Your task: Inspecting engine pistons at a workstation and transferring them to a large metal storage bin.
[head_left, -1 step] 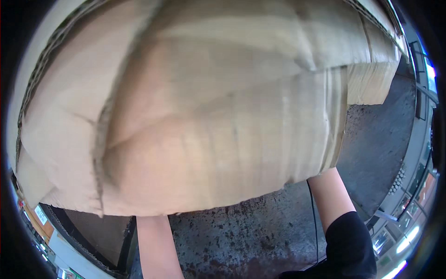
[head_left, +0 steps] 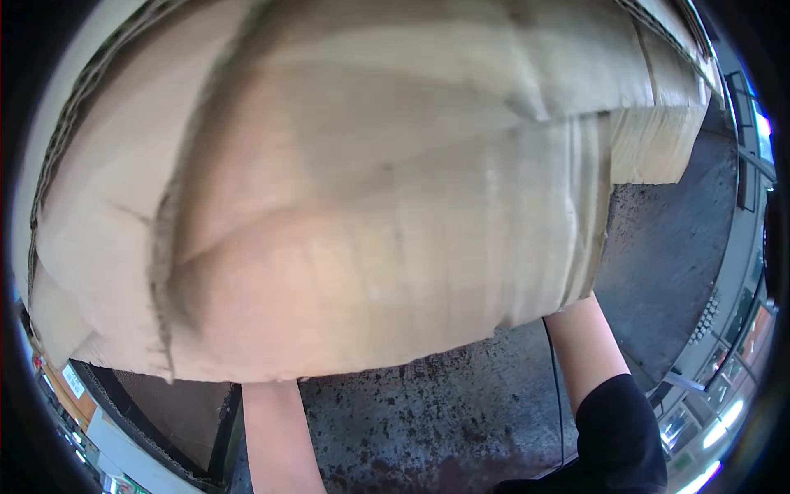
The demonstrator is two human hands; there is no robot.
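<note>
A large cardboard box (head_left: 370, 247), creased and with open flaps, fills most of the head view and is somewhat blurred. A torn corrugated flap edge (head_left: 160, 272) runs down its left part. My left forearm (head_left: 280, 436) rises from the lower edge and goes out of sight behind the bottom of the cardboard. On the right, my bare right forearm (head_left: 586, 337), below a black sleeve (head_left: 621, 428), passes behind its lower right corner. Both my hands are hidden by the cardboard, so their fingers and grip do not show.
Under the cardboard lies a dark, stained metal surface (head_left: 428, 420). A thin black cable (head_left: 555, 387) hangs beside my right forearm. At lower left stands a dark-edged container with a brown inside (head_left: 169, 412). Several small round metal pieces (head_left: 704, 319) sit near the surface's right edge.
The cardboard, mainly its near flap and torn edge, has shifted slightly to the left. My forearms have hardly moved.
</note>
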